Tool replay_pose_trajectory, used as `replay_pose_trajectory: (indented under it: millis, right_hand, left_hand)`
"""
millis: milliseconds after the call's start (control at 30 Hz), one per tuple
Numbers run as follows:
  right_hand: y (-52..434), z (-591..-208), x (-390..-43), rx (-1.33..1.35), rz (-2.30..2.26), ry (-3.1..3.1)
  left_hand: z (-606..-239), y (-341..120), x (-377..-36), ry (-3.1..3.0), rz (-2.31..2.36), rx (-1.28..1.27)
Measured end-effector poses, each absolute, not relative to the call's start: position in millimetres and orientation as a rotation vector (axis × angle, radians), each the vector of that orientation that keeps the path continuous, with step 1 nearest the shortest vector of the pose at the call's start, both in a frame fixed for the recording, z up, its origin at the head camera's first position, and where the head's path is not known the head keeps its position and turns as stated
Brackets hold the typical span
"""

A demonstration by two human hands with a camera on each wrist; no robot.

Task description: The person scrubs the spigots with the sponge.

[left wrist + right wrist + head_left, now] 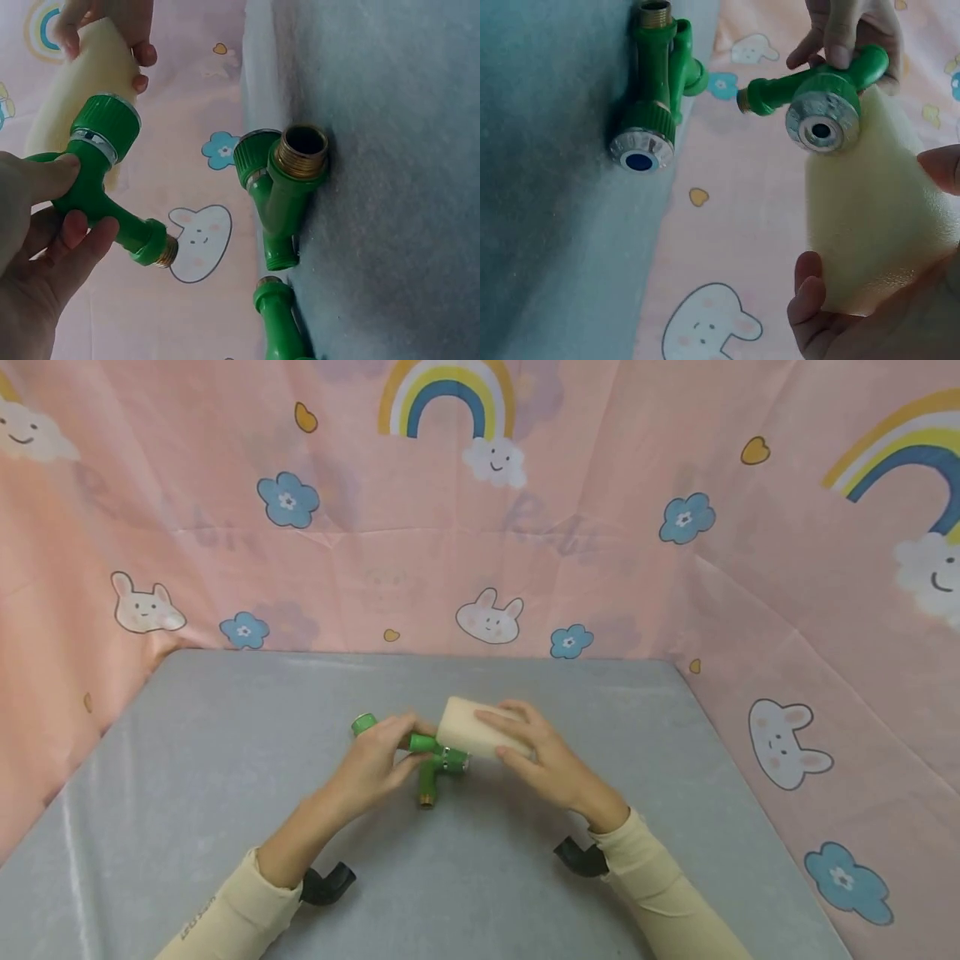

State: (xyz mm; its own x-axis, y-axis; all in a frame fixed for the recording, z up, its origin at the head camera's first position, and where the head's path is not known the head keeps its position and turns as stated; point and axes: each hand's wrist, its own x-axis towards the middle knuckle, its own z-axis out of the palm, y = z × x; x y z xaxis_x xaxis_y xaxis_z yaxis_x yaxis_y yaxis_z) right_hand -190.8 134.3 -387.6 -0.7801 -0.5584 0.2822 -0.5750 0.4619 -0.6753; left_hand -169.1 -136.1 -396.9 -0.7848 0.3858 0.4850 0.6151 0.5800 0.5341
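Note:
My left hand (367, 768) pinches a green tap (86, 184) between thumb and fingers, above the table. The tap has a ribbed green knob with a silver face and a brass threaded end. My right hand (555, 768) holds a cream-coloured sponge block (468, 727), thumb on one side and fingers on the other. In the right wrist view the tap's knob (823, 124) overlaps the top edge of the sponge (870, 210). A second green tap (289, 199) lies on the table below the hands, its blue-centred knob (641, 154) showing in the right wrist view.
Another green tap (279, 319) lies beyond, partly hidden by my left hand in the head view. The grey table (247, 718) meets a pink patterned curtain (337, 560) at the back and sides. Black wrist mounts (327, 885) stick out beside both sleeves.

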Motion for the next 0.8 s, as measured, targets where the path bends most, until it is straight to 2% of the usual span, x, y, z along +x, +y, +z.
replay_pose_trajectory:
  millis: [433, 800]
  right_hand:
    - [150.8, -379.2, -197.7, 0.938, 1.257, -2.743]
    - [136.0, -392.0, -196.4, 0.969, 1.341, -2.733]
  left_hand:
    - [-399.1, -142.4, -173.3, -2.44, -0.803, -0.79]
    - [-400.2, -137.4, -170.6, -2.372, -0.705, -0.889]
